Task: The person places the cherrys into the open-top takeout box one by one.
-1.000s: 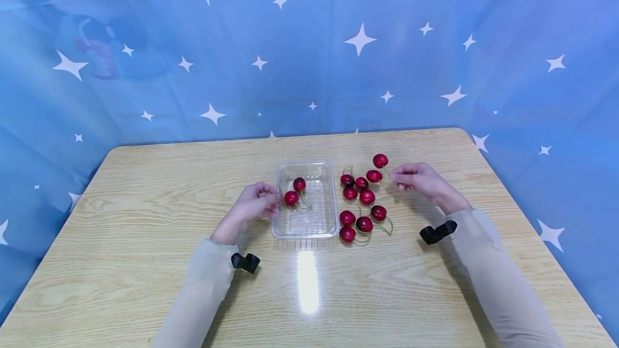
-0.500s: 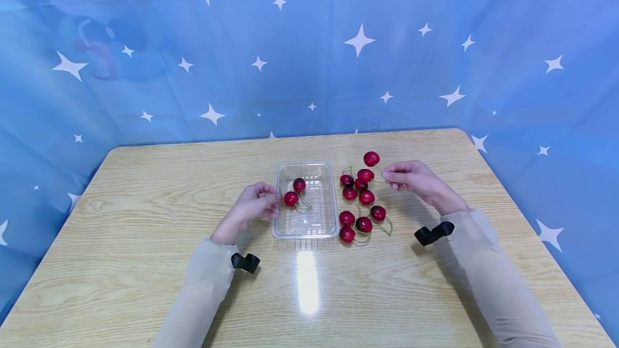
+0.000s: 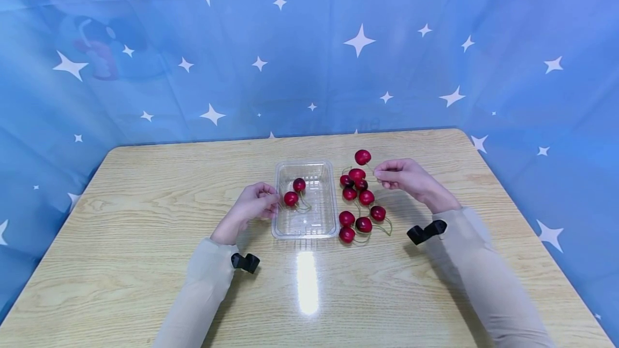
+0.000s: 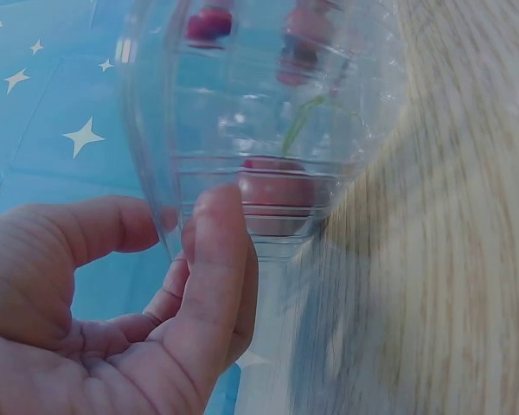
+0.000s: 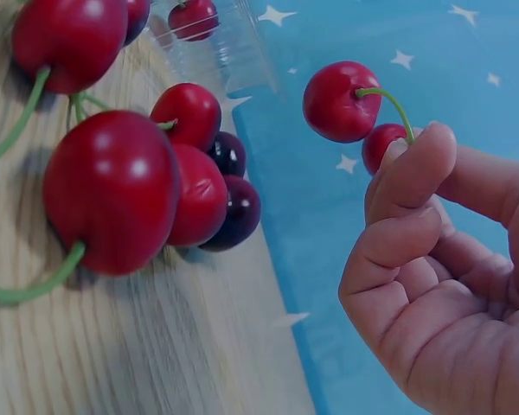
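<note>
Stems of two glossy red cherries (image 3: pixel 362 157) pinched in my right hand (image 3: pixel 406 178), second cherry half hidden behind fingertips (image 5: pixel 415 164). Left hand (image 3: pixel 253 204) curled fingers touch the clear plastic tray (image 3: pixel 325 218); grip unclear through blurred wall.

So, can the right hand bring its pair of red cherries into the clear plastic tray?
Probably yes: the right hand pinches the pair of red cherries above the table, and the clear plastic tray is open-topped, mostly empty.
</note>
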{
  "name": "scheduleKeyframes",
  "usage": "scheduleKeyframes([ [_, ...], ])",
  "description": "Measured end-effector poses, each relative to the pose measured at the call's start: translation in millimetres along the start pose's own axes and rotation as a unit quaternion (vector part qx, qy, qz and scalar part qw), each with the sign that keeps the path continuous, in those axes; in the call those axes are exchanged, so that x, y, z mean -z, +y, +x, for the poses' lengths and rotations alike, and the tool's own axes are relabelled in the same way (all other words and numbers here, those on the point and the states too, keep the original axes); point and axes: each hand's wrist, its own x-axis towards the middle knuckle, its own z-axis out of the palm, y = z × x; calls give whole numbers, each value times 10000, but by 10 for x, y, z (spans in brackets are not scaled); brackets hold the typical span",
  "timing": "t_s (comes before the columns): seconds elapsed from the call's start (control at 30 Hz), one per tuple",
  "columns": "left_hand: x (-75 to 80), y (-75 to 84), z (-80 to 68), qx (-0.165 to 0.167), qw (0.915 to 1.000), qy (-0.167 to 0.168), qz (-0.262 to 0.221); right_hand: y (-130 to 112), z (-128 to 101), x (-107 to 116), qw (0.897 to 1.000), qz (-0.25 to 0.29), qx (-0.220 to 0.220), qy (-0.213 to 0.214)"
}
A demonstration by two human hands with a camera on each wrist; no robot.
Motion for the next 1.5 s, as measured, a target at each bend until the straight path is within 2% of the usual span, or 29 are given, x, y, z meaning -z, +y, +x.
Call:
scheduleKeyframes([
  [0.43,6,-12,2,6,10000,7,28,-30,103,-162,9999,62,40,-121],
  [0.97,15,-28,16,58,10000,20,28,-73,234,-501,9988,45,14,-487],
  [1.5,4,0,26,127,9998,32,114,-76,343,-757,9954,-764,-245,-519],
])
